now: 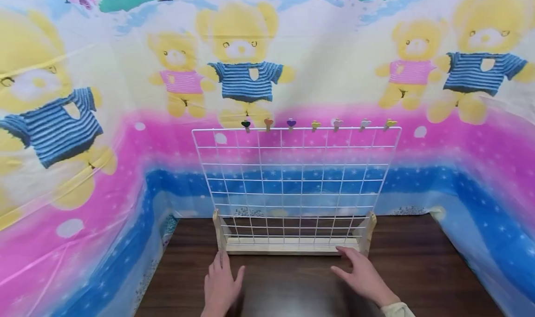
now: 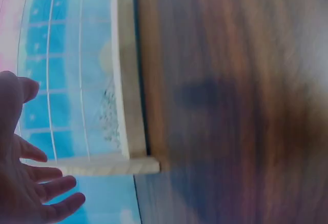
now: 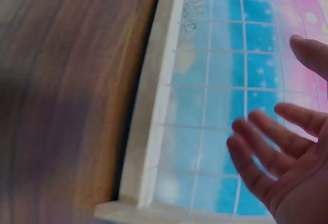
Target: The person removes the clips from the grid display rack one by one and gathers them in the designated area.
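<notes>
The left hand [image 1: 220,280], fingers extended and gripping nothing, is at the left wooden upright [image 1: 217,228] of the wire rack [image 1: 302,181]; contact is unclear. The rack stands near the table's [image 1: 292,287] far edge, 7 clips [image 1: 291,123] along its top. The right hand [image 1: 362,276], open and empty, is near the wooden base's [image 1: 292,248] right end. Positioning the rack seems in hand; shifting it calls for gripping both ends.

Loose fingers [image 3: 282,134] near white wire grid [image 3: 206,86].
</notes>
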Demonstrator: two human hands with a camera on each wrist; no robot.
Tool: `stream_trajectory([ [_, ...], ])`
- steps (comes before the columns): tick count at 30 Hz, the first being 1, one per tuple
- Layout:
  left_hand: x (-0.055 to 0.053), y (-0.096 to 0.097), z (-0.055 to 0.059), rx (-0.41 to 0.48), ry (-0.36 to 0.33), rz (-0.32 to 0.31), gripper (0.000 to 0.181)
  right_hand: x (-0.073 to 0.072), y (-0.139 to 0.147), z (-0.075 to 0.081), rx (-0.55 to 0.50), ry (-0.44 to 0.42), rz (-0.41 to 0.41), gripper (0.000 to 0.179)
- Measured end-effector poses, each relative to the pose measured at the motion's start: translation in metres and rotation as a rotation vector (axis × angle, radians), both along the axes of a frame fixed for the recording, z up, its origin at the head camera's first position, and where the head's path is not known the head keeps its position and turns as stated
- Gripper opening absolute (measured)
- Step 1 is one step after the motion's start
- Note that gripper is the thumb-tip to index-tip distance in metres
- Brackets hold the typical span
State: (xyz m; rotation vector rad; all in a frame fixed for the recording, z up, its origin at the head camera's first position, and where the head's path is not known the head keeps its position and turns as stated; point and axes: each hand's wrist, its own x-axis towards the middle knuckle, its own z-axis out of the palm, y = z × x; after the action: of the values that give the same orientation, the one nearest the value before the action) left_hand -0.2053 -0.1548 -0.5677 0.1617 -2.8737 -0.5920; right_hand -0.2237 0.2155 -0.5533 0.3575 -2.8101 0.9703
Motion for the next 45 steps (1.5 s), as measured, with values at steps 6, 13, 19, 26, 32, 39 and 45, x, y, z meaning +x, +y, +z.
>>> stream_trajectory([
  [6,-0.013,-0.022,0.017,0.094,0.026,0.037,0.068,-0.007,-0.017,0.021,-0.111,0.068,0.134,0.041],
  [13,-0.036,-0.047,0.035,0.278,0.068,-0.011,0.069,-0.020,-0.037,0.056,-0.088,0.139,0.269,0.034],
  [19,-0.062,-0.059,0.045,0.339,0.050,-0.067,0.067,-0.028,-0.051,0.092,-0.040,0.145,0.323,0.036],
  [26,-0.084,-0.068,0.060,0.371,0.015,-0.138,0.064,-0.035,-0.068,0.140,0.042,0.180,0.386,0.036],
  [32,-0.096,-0.066,0.069,0.405,0.060,-0.157,0.057,-0.043,-0.081,0.172,0.057,0.264,0.445,0.034],
  [39,-0.107,-0.062,0.069,0.446,0.154,-0.198,0.039,-0.047,-0.098,0.217,0.077,0.430,0.508,0.039],
  [45,-0.111,-0.058,0.063,0.460,0.147,-0.190,0.024,-0.051,-0.109,0.245,0.056,0.560,0.555,0.039],
])
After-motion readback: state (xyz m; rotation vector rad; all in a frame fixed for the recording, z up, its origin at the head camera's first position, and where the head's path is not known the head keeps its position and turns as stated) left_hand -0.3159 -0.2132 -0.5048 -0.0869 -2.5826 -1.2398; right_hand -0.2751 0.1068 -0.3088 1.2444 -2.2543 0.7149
